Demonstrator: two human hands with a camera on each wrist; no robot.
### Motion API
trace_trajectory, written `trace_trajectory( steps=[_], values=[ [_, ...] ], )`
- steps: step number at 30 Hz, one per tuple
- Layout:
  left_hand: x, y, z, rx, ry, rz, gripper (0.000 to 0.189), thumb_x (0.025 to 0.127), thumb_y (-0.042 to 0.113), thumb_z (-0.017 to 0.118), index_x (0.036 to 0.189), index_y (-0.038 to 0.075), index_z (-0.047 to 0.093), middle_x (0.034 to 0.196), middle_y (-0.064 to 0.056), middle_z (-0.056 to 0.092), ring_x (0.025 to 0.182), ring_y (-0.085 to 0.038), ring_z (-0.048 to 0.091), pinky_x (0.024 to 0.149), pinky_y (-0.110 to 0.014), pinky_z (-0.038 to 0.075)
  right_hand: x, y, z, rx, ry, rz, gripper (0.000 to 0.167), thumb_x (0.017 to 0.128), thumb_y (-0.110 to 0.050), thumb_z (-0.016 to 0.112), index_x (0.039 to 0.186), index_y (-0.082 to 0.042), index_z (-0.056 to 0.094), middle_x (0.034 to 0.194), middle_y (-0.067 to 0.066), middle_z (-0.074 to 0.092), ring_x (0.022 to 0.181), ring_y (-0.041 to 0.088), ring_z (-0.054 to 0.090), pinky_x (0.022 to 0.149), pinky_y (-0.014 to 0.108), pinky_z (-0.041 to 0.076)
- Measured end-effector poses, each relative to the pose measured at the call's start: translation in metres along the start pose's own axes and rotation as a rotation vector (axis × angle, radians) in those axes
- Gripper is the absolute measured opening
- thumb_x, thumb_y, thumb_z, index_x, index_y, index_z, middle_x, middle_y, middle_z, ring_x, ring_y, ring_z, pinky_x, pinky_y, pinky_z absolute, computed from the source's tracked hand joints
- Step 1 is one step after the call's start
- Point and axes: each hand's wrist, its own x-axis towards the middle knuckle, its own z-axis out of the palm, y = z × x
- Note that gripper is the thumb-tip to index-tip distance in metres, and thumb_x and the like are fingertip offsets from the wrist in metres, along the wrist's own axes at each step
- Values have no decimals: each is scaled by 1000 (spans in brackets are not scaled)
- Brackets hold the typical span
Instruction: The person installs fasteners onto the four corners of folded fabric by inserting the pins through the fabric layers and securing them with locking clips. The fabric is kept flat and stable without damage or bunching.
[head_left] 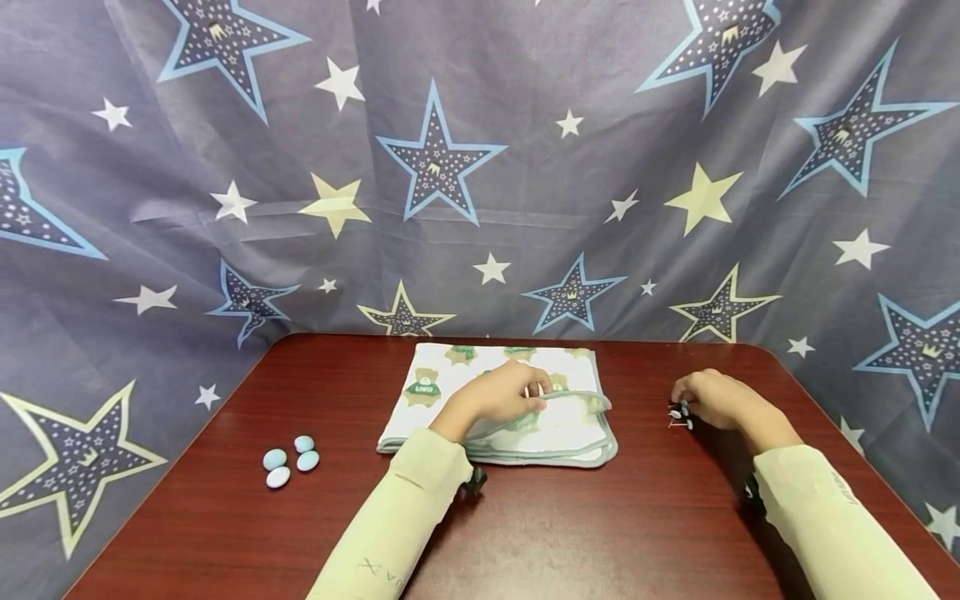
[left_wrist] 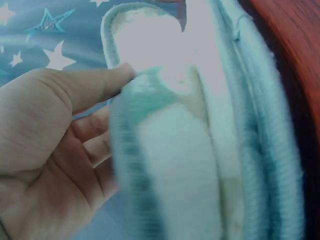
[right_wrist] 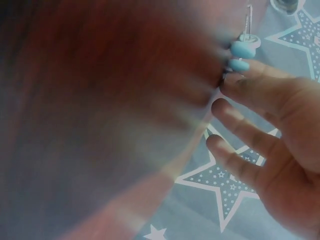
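A folded white cloth [head_left: 442,417] with green edging and teddy-bear prints lies at the table's middle. My left hand [head_left: 504,390] is over it, pinching the edge of its top layer between thumb and fingers. That layer is lifted and bent back; in the left wrist view the cloth [left_wrist: 175,145] stands up beside my left hand [left_wrist: 65,130]. On the right, my right hand [head_left: 716,398] pinches, with thumb and forefinger, at small pieces with light-blue oval heads and thin metal pins [head_left: 680,414]. In the right wrist view, light-blue heads [right_wrist: 243,49] show at the fingertips, other fingers spread.
Several light-blue oval pebble-like pieces [head_left: 274,459] lie in a group on the left of the dark red wooden table [head_left: 585,533]. A grey curtain [head_left: 525,192] with stars hangs close behind the table's back edge and along both sides.
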Motion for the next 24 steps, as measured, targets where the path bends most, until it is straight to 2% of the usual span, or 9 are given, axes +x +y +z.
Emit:
trace_trajectory(
  steps=[4, 7, 14, 18, 24],
  values=[
    [1, -9, 2, -44, 88, -5, 16, 98, 15, 69, 113, 10, 72, 93, 0, 70, 81, -9, 63, 77, -25, 52, 0, 4, 1, -4, 0, 18, 21, 81, 7, 71, 91, -11, 74, 85, 2, 71, 79, 19, 67, 69, 41, 55],
    [1, -15, 3, -85, 128, -22, 15, 97, 14, 70, 111, 9, 73, 91, -1, 70, 81, -10, 64, 76, -26, 52, 0, 5, 1, 7, 12, 27, 18, 82, 6, 73, 90, -10, 73, 84, 1, 70, 78, 18, 66, 69, 42, 55],
    [1, -25, 4, -122, 218, -132, 7, 97, 16, 71, 102, 11, 73, 85, 1, 68, 78, -11, 61, 74, -28, 50, 3, 2, -3, 47, 143, 16, 11, 82, 2, 75, 84, -9, 72, 73, -9, 66, 69, 9, 60, 65, 38, 51],
    [1, -27, 2, -150, 231, -162, 6, 97, 16, 71, 101, 12, 73, 85, 2, 68, 80, -11, 61, 75, -29, 49, 10, -8, -5, 81, 195, 4, 5, 86, -2, 74, 85, -7, 70, 74, -9, 68, 70, 7, 62, 66, 36, 52],
    [0, -25, 0, -169, 219, -156, 8, 97, 17, 70, 102, 11, 73, 87, 1, 68, 80, -11, 60, 75, -30, 49, 22, -35, -10, 86, 247, -59, 3, 96, -6, 69, 95, -3, 70, 84, -2, 72, 75, 11, 64, 69, 39, 54]
  ],
)
